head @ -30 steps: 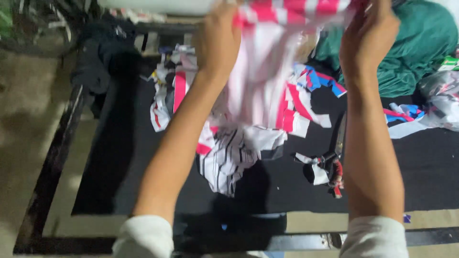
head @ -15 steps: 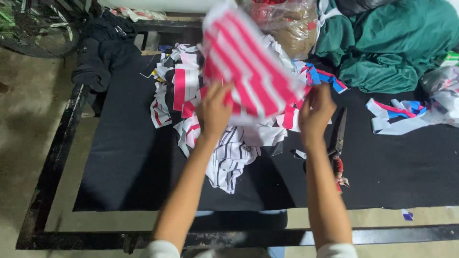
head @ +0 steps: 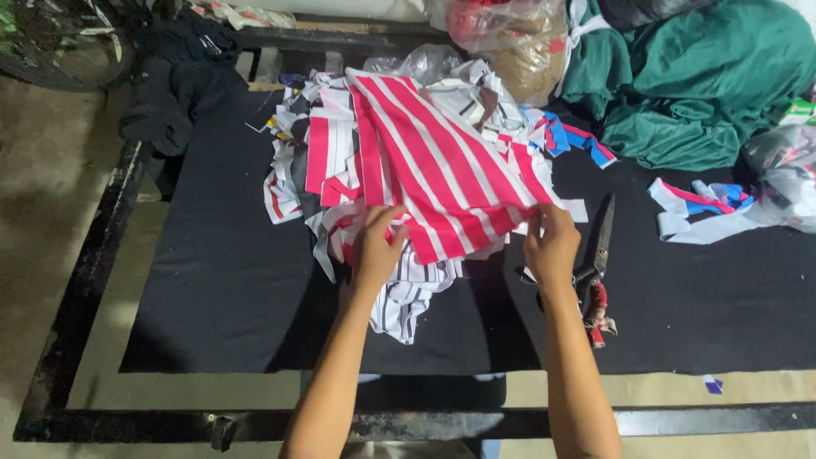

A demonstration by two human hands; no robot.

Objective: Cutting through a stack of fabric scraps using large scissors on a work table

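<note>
Left hand and right hand each pinching, narrow grip, near edge of red-striped cloth, lying over scrap pile on black tabletop; scissors at 3 o'clock of right hand.

One head cam, on my head, looking steeply down and forward over the bench; close range, my forearms enter from the frame's bottom edge.

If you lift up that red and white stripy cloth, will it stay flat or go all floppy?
Probably floppy: the striped cloth already drapes and wrinkles over the scrap pile beneath it. It looks thin, so likely light; the left hand and right hand hold just its near edge. It would probably sag wherever it is not held.
</note>
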